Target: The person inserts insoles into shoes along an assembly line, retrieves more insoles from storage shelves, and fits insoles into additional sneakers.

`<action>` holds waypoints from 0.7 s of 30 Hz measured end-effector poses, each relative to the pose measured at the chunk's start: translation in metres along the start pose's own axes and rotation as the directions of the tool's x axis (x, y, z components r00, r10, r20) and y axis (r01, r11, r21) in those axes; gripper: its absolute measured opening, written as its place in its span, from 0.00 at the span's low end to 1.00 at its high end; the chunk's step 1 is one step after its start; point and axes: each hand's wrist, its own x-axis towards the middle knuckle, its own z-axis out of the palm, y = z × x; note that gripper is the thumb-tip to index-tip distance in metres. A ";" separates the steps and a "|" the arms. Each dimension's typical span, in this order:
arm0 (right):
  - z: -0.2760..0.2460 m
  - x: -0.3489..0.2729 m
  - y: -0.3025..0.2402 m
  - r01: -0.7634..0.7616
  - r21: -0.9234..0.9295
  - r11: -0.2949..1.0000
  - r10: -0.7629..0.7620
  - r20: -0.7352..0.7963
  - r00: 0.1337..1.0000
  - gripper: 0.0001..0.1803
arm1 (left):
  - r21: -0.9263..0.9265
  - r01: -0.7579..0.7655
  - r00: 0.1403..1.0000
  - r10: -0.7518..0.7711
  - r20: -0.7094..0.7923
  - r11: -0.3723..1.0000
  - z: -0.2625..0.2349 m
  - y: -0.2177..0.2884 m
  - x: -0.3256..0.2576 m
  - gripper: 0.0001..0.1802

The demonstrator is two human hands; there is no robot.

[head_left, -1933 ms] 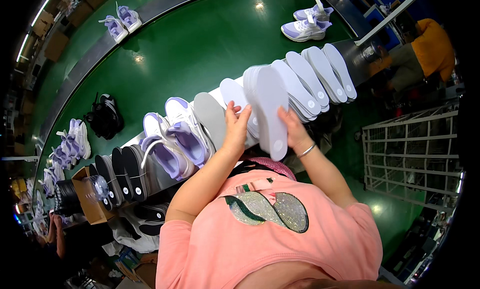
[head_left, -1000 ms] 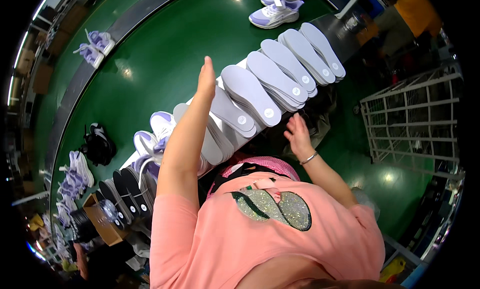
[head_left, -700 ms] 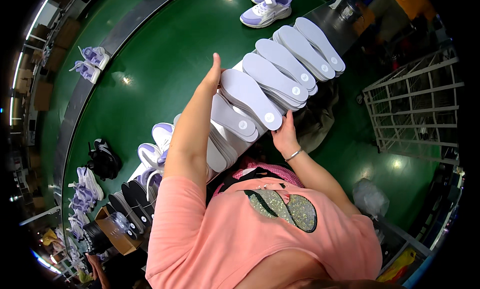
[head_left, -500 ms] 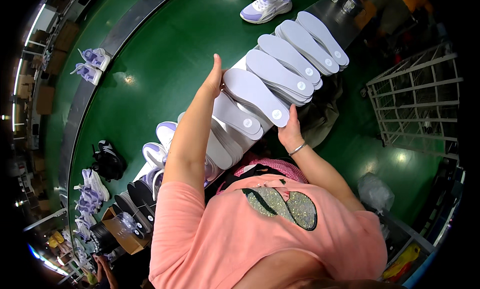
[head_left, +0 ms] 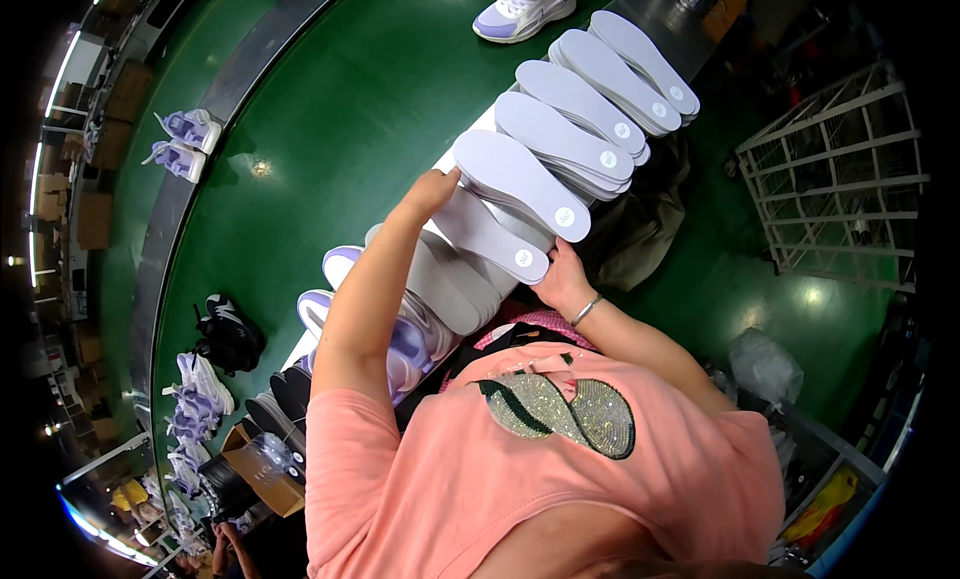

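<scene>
My left hand [head_left: 434,192] is closed at the toe end of a pale grey insole [head_left: 482,235] with a round white sticker at its heel. Under that heel, my right hand [head_left: 563,280] grips the other end, thumb along the edge. Just beyond it lies a stack of insoles [head_left: 520,184]. More insole stacks [head_left: 562,139] lie in a slanting row toward the far right. On the near side, close to my left forearm, is another insole stack [head_left: 440,284]. How many insoles are in my hands is hidden.
White-and-lilac sneakers [head_left: 405,349] sit beside my left forearm, and another pair [head_left: 525,17] stands at the far side of the green table [head_left: 330,109]. A black shoe [head_left: 230,334] and an open carton [head_left: 262,469] are at left. A white wire rack [head_left: 835,179] stands at right.
My left hand has closed from a raised-thumb pose. My right hand has shifted left and nearer, from the upper stack's heel to the heel of the insole below it.
</scene>
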 end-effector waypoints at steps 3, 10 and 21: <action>0.004 0.002 0.003 0.027 0.026 0.999 -0.027 0.004 1.000 0.24 | -0.033 -0.007 1.000 0.006 -0.027 0.999 0.005 -0.002 0.002 0.31; 0.010 -0.006 0.005 -0.022 -0.104 0.994 0.003 -0.178 0.984 0.19 | -0.277 0.071 0.974 -0.127 -0.188 0.958 0.006 -0.021 0.022 0.31; 0.034 -0.025 0.035 0.310 -0.931 0.191 -0.007 0.314 0.949 0.29 | -0.613 -0.390 0.768 -0.125 -0.629 0.687 0.054 -0.044 -0.156 0.36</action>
